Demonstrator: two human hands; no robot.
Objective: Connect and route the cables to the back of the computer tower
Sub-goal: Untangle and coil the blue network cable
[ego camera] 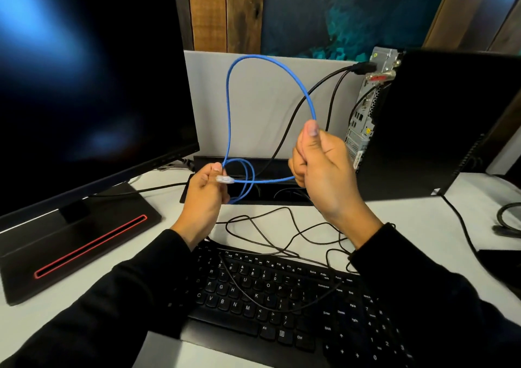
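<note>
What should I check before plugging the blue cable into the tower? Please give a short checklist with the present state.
1. Clear plug held in left hand: ok.
2. Blue cable gripped by right hand: ok.
3. Blue cable free of loops: not ok, coils near the left hand.
4. Rear panel of tower facing the person: ok.
5. Free matching port: cannot tell.
6. Black cables away from the path: not ok, they hang beside the panel.

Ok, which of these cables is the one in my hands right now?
The blue cable: the left hand pinches it near its clear plug and the right hand grips it. The black cables run to the tower untouched.
</note>
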